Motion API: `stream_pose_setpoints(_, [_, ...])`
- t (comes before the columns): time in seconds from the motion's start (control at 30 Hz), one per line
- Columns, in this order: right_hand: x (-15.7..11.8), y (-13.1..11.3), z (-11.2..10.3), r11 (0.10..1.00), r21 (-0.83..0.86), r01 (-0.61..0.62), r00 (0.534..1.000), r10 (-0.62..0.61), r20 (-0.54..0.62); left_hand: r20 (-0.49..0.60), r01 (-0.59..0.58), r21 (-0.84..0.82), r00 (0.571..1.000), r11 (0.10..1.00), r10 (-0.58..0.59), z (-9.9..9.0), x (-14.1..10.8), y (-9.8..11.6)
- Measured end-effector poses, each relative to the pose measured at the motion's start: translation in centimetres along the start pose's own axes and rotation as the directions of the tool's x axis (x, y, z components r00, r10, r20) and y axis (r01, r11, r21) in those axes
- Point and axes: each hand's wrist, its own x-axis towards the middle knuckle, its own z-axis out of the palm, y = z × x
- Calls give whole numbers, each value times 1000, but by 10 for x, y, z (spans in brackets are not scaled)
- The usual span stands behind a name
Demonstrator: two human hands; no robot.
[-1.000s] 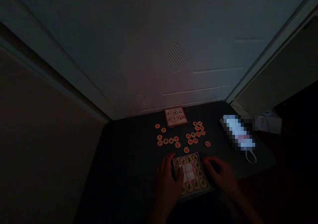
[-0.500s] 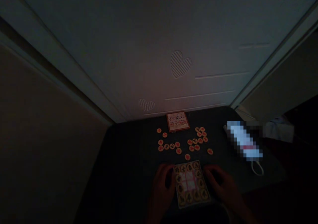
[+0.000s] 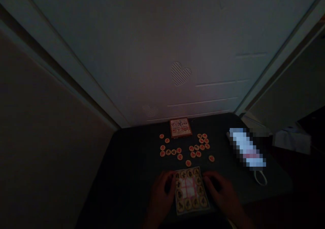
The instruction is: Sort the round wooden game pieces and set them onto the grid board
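A square clear tray [image 3: 189,188] lies near the table's front edge, with round black-marked pieces [image 3: 188,203] along its four sides and a white and pink patch showing in its middle. At its left side is my left hand [image 3: 162,191], its curled fingers and thumb closed against the tray edge. My right hand [image 3: 219,191] is curled the same way at the opposite side, fingertips by the tray's upper right edge. Beyond the tray, several loose round pieces [image 3: 188,163], mostly red-marked, lie face up in scattered groups. The picture is dark.
A flat box [image 3: 180,127] with black characters and a red border lies at the back of the dark table [image 3: 127,174]. On the right is a blurred bright device [image 3: 247,149] with a white loop [image 3: 261,178]. A panel [image 3: 149,53] with raised hearts stands behind.
The camera view has shifted slightly, so the scene sits a little lower and the tray and hands a little further left. Both hands keep their places beside the tray.
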Motion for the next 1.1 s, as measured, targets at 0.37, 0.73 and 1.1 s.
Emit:
stream_pose_setpoints(0.37, [13, -3, -3, 998, 66, -10, 998, 6, 61, 134, -90, 97, 988, 991, 76, -14, 10, -8])
stream_pose_setpoints(0.73, [53, -21, -28, 989, -85, 121, 993, -120, 17, 169, -139, 131, 979, 982, 116, -13, 11, -9])
stream_pose_setpoints(1.1, [127, -83, 6, 894, -130, 429, 878, -379, 292, 155, -127, 114, 982, 985, 109, -16, 10, -4])
